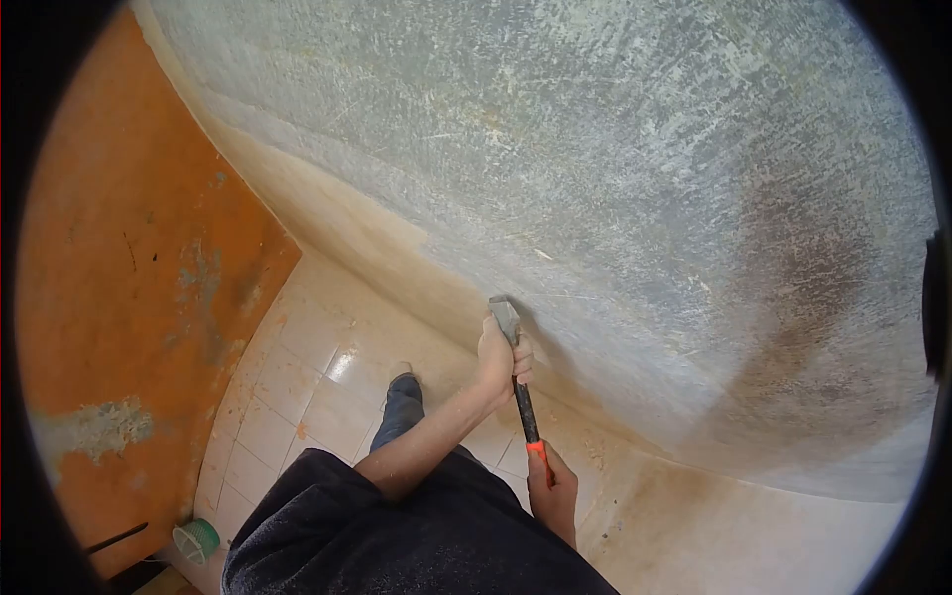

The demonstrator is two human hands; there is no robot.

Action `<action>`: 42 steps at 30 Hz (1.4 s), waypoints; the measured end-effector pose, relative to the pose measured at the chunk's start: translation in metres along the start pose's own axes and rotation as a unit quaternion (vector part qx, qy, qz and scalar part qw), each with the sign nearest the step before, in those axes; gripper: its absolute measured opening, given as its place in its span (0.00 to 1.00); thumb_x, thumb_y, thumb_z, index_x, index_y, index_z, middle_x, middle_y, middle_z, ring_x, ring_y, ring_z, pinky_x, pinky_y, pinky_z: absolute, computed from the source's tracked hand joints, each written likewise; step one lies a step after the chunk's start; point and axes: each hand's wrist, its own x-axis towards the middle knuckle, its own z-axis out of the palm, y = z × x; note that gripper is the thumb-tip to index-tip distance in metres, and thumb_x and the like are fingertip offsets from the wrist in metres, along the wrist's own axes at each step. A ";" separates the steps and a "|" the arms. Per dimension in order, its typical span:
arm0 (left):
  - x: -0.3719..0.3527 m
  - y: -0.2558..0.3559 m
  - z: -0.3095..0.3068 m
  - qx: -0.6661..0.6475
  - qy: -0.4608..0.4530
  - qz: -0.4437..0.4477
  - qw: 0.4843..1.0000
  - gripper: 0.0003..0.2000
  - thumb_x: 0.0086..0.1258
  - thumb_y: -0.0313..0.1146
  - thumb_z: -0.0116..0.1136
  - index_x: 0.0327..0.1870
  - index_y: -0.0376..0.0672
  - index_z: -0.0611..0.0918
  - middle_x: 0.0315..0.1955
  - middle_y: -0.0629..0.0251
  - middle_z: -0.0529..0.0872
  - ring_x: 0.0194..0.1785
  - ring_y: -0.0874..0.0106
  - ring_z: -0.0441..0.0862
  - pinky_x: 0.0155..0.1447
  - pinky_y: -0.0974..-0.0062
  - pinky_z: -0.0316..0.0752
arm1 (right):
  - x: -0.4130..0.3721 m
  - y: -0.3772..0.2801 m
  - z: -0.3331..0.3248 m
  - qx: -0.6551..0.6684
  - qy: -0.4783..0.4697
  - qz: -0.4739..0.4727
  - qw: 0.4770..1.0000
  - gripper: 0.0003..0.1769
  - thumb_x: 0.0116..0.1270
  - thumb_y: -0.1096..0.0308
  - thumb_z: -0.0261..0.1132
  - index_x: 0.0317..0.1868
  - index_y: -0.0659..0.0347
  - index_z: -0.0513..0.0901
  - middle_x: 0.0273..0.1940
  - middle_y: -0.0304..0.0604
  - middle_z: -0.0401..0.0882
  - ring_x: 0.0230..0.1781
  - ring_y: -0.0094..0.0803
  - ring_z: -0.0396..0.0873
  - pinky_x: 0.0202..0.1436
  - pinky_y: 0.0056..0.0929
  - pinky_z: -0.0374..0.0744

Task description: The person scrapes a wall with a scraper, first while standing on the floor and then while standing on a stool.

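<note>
A scraper (526,412) with a grey metal head and a black handle with an orange band slants up against the wall (615,198). My left hand (501,355) is wrapped round it just below the head, fingers closed. Lower down, my right hand (555,494) grips the handle's end by the orange band. The head lies right at the wall surface, near the border between its rough, scraped grey area and a smoother beige strip below. Pale dust coats my left hand and forearm.
An orange wall (119,258) with grey bare patches meets the grey wall at a corner on the left. White floor tiles (332,397) are strewn with beige and orange crumbs. My shoe (405,381) stands on them. A green basket (196,540) is at the lower left.
</note>
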 end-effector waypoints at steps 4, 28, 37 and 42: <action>0.013 0.012 -0.011 -0.013 0.033 0.013 0.999 0.18 0.78 0.50 0.27 0.31 0.52 0.65 0.12 0.78 0.54 0.13 0.80 0.49 0.18 0.75 0.46 | 0.011 -0.005 0.007 -0.012 -0.025 -0.018 0.999 0.18 0.74 0.65 0.62 0.58 0.67 0.80 0.26 0.35 0.73 0.26 0.18 0.66 0.32 0.19 0.68; 0.002 0.006 0.001 -0.028 0.019 0.002 0.999 0.18 0.77 0.52 0.29 0.31 0.52 0.65 0.13 0.77 0.57 0.13 0.79 0.51 0.17 0.76 0.49 | 0.001 -0.013 -0.001 0.015 -0.009 -0.018 1.000 0.18 0.75 0.68 0.57 0.60 0.67 0.79 0.24 0.28 0.65 0.24 0.15 0.61 0.28 0.18 0.62; 0.007 0.020 -0.008 -0.040 0.046 0.006 0.998 0.16 0.77 0.50 0.29 0.32 0.53 0.65 0.13 0.78 0.56 0.13 0.80 0.51 0.17 0.77 0.50 | 0.004 -0.018 0.000 0.045 -0.056 0.038 0.997 0.21 0.74 0.66 0.61 0.62 0.69 0.78 0.31 0.36 0.77 0.29 0.18 0.68 0.35 0.18 0.70; 0.012 0.027 -0.018 -0.032 -0.010 0.019 0.999 0.17 0.76 0.51 0.29 0.30 0.51 0.64 0.13 0.77 0.57 0.13 0.79 0.53 0.18 0.76 0.52 | 0.008 -0.021 0.006 0.030 -0.055 -0.006 0.998 0.21 0.74 0.67 0.60 0.64 0.68 0.77 0.29 0.34 0.74 0.27 0.16 0.68 0.32 0.18 0.69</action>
